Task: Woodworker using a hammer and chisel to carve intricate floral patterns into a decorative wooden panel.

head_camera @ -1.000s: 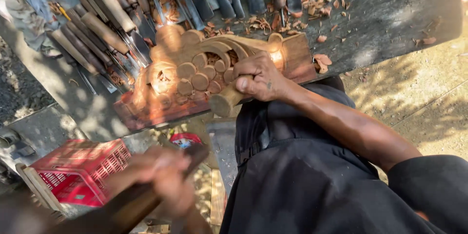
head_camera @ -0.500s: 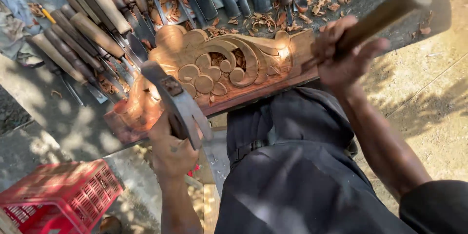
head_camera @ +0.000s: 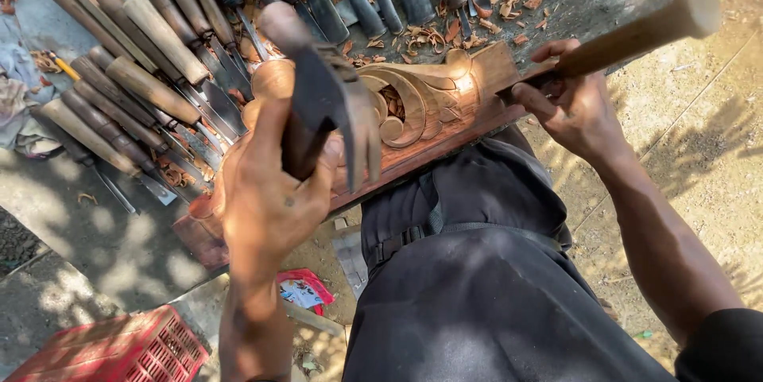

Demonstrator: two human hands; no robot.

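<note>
Both hands are working: left hand (head_camera: 266, 191) is clenching a dark metal hammer (head_camera: 322, 96); right hand (head_camera: 576, 108) is pinching a wooden-handled chisel (head_camera: 628, 36) against the carved reddish wooden panel (head_camera: 433, 104); strikes should be landing squarely.

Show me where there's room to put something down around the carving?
Bare sandy ground lies right of the carved wooden panel, beyond the right hand. A grey patch sits between the chisels and the red crate. The top left is crowded with chisels and wood chips. The left hand holds a hammer.
</note>
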